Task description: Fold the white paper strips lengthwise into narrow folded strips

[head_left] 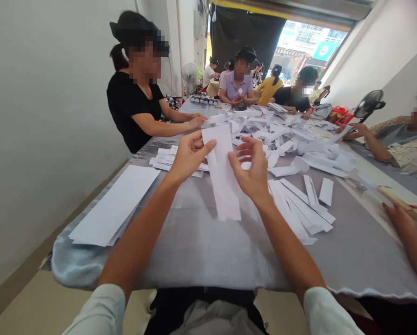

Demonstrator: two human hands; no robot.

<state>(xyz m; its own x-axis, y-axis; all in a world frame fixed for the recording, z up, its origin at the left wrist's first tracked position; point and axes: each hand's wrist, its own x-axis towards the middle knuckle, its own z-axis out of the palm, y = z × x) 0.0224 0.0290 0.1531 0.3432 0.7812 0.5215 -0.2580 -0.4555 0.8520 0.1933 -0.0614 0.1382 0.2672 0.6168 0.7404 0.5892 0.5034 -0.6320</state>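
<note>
A long white paper strip (223, 177) hangs upright in front of me above the grey table (201, 242). My left hand (189, 156) pinches its upper left edge between thumb and fingers. My right hand (252, 170) grips the strip's right edge with thumb and curled fingers. Just right of my right hand lies a fan of folded white strips (301, 209) on the table.
A stack of large white sheets (115, 204) lies at the left. A heap of loose white strips (292, 144) covers the middle and far table. Several people sit around the table. Another person's hand (401, 216) rests at the right edge. A fan (368, 104) stands at the back right.
</note>
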